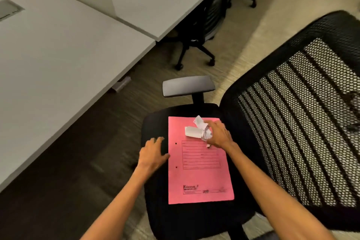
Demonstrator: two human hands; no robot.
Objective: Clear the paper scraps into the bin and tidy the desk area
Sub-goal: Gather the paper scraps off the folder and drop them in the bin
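A pink folder (198,177) lies flat on the black seat of an office chair (155,126). White crumpled paper scraps (194,130) sit on the folder's far end, with one tiny bit (208,145) beside them. My right hand (218,134) rests on the right side of the scraps, fingers curled onto them. My left hand (153,152) lies spread on the seat at the folder's left edge, its thumb touching the folder. No bin is in view.
A white desk (58,54) fills the left side. The chair's mesh backrest (303,122) stands at right, and its grey armrest (188,85) lies beyond the seat. Another black chair (196,45) is tucked under the far desk. The floor is carpeted.
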